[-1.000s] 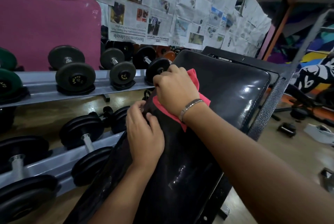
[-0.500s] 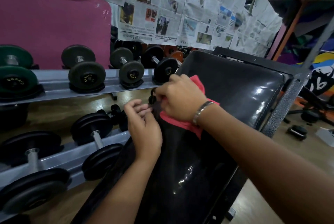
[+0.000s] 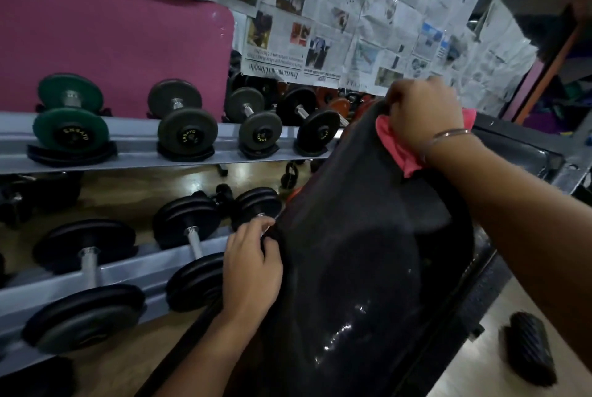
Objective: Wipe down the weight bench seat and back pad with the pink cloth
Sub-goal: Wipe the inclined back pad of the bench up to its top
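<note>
The glossy black back pad of the weight bench (image 3: 358, 262) slopes up from the lower middle to the upper right. My right hand (image 3: 423, 114) presses the pink cloth (image 3: 398, 153) against the pad's top left corner, fingers curled over the edge. The cloth shows below the palm and a little to the right of the wrist. My left hand (image 3: 253, 268) grips the pad's left edge lower down, fingers wrapped round the rim. The seat is out of sight.
A grey two-tier dumbbell rack (image 3: 134, 146) runs along the left, close to the bench. Green, grey and black dumbbells (image 3: 189, 127) sit on it. Newspaper (image 3: 352, 28) covers the wall behind. A black ribbed object (image 3: 528, 351) lies on the floor at lower right.
My right hand slid the pink cloth up the pad to its top left corner. The left hand stayed on the left edge. The camera moved closer and to the left.
</note>
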The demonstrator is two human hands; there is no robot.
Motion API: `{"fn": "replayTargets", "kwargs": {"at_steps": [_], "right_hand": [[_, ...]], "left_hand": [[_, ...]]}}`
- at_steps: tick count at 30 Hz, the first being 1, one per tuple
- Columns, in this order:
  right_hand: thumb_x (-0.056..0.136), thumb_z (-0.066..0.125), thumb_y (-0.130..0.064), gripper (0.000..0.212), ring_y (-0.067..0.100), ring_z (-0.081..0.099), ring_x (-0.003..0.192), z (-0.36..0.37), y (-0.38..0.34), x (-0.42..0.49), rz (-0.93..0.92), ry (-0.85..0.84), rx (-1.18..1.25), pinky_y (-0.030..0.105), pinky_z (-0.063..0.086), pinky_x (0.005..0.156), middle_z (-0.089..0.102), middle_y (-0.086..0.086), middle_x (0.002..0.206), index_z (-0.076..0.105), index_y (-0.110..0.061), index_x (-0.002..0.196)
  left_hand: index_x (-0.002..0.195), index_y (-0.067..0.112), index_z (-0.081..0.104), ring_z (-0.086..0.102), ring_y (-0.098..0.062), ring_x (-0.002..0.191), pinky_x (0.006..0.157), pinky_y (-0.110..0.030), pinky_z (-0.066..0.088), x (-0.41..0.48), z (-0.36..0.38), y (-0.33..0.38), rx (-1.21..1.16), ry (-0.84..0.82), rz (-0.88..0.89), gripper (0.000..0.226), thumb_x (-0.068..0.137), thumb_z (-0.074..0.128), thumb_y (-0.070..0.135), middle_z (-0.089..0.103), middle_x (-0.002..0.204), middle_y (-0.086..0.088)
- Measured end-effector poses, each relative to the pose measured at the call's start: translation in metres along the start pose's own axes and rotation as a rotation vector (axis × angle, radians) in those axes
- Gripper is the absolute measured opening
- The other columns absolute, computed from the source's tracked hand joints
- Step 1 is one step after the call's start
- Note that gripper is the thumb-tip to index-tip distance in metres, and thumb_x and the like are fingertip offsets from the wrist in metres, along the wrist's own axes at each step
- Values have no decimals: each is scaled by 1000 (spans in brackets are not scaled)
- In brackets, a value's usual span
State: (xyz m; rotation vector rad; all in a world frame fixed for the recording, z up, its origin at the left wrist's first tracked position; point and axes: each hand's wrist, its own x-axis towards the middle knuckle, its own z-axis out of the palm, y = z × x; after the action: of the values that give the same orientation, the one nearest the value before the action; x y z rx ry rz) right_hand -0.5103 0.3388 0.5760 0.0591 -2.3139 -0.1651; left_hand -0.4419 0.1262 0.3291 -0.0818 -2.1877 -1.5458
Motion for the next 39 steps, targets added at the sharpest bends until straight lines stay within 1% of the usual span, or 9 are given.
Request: {"fn": "replayTargets", "kwargs": {"at_steps": [4,7,11,14,20,25,29,33,39], "right_hand": [[81,56,-10,28,37,65,94,0,-2,20,-13,-116,132,40,54,83,75,14,100,79,-15,96],[81,61,-13,19,24,66,84,-1,-3,21,-107,-171,233,34,52,81,75,6,88,79,-15,87],[82,53,-8,29,31,67,95,6,-1,36,-32,-171,168,39,55,87,75,8,101,77,-18,94],[82,57,-9,26,25,68,92,3,-9,34,-161,-237,196,37,55,89,76,5,95,77,-19,94],[82,48,-7,28,33,65,92,5,-7,34,-23,-120,217,41,56,82,73,10,98,71,-17,94],[77,56,-11,22,26,66,88,-5,1,12,-134,-111,264,37,54,82,74,5,90,73,-16,89],[82,52,-13,22,34,63,91,-8,18,4,5,-23,182,35,48,77,70,12,96,69,-16,95],[79,52,-12,18,35,60,90,-15,23,-22,-135,42,140,36,43,73,67,12,90,65,-14,91],[84,52,-16,20,39,59,85,-25,39,-41,-72,85,68,41,47,69,68,14,86,65,-17,99]], "left_hand": [[113,28,62,52,-12,113,101,-39,46,25,11,23,-67,9,70,26,98,50,12,58,110,15],[110,27,63,55,-14,111,98,-41,48,46,25,46,-110,12,149,24,96,48,15,58,106,17],[113,24,64,59,-19,108,95,-45,51,70,42,77,-167,-5,186,25,96,48,14,58,106,13],[113,20,64,59,-20,107,94,-44,50,76,51,87,-174,13,203,24,97,47,13,61,107,7],[119,21,64,55,-17,111,96,-42,48,72,61,81,-111,53,252,27,101,45,17,62,112,7],[119,20,64,55,-18,111,96,-42,48,70,60,81,-95,55,270,27,102,43,19,64,112,6],[119,20,64,54,-15,113,98,-38,47,69,59,84,-92,49,267,26,102,44,18,61,111,8],[117,22,64,54,-12,111,98,-38,47,69,57,86,-91,35,270,24,103,44,20,59,109,12],[117,23,64,55,-13,113,99,-42,47,67,62,83,-99,66,275,25,103,44,19,61,112,12]]}}
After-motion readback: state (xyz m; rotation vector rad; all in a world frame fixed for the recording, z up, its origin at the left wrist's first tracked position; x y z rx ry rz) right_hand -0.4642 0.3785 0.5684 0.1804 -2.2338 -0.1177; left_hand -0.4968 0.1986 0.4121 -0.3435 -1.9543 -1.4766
